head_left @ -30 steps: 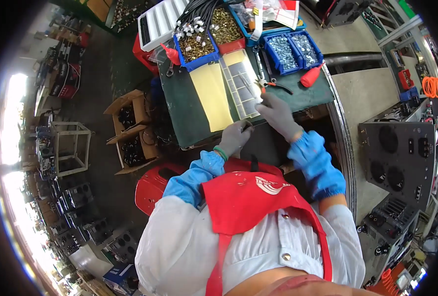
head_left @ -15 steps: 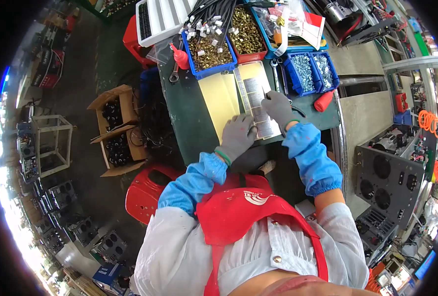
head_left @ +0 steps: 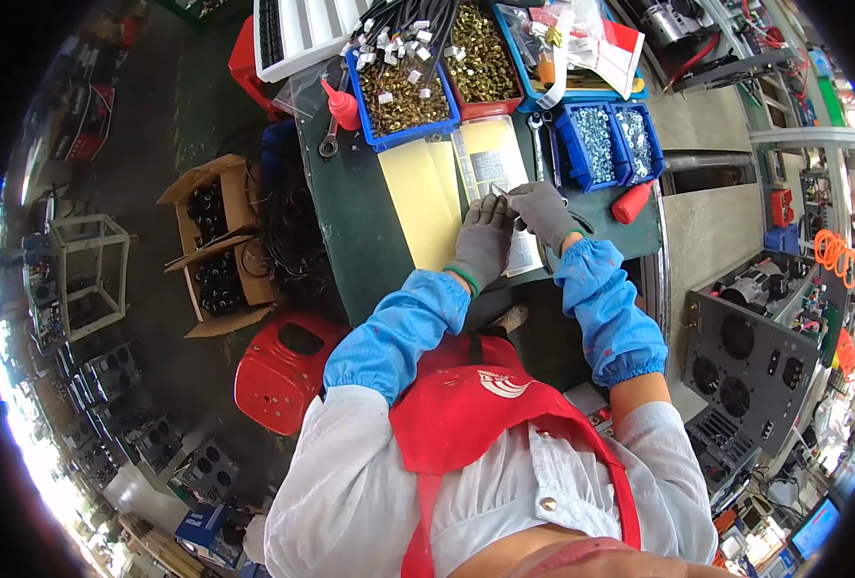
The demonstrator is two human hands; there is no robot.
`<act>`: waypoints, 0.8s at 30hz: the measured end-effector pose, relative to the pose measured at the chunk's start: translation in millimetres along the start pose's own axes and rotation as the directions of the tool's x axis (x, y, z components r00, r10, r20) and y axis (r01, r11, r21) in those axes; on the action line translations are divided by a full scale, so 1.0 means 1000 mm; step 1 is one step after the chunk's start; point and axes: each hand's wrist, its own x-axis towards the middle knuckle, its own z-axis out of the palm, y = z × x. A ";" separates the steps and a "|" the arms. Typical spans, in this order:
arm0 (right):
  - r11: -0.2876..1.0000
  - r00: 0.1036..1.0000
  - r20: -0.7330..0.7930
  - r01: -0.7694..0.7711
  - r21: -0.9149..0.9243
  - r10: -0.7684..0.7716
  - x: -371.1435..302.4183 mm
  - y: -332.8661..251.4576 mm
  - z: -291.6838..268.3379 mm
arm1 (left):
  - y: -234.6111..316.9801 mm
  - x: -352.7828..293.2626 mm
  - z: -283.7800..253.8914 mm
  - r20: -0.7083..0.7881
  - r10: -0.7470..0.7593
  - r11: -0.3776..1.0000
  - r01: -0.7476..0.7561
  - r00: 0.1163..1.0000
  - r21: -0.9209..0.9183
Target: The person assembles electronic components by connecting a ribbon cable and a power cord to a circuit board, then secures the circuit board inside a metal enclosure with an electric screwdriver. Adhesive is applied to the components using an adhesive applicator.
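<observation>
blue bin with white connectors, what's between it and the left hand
In the head view, a yellow sheet and a printed sheet lie between the blue bin and the left hand.

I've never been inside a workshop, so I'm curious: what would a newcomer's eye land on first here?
Probably the bright red apron at lower centre, flanked by blue sleeves. Just above, the grey-gloved left hand and right hand are close together over a printed sheet on the green table. Toward the far right, a vivid orange coil stands out.

Printed sheet (head_left: 493, 157) partly hidden by gloved fingers (head_left: 489, 208), white tray (head_left: 304, 65) cut off
</observation>
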 end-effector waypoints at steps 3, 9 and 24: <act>0.994 0.987 -0.140 0.071 -0.078 -0.081 0.024 0.029 0.018 | 0.002 0.002 -0.004 0.013 0.000 1.000 0.000 1.000 -0.005; 0.991 0.959 -0.259 0.129 0.042 -0.114 0.023 0.034 0.025 | 0.000 0.002 -0.009 0.089 0.003 0.999 -0.008 0.996 0.054; 0.899 0.474 -0.803 0.407 -0.163 -0.361 -0.212 0.030 -0.067 | 0.095 0.055 -0.151 0.069 -0.005 0.256 0.068 0.998 -0.964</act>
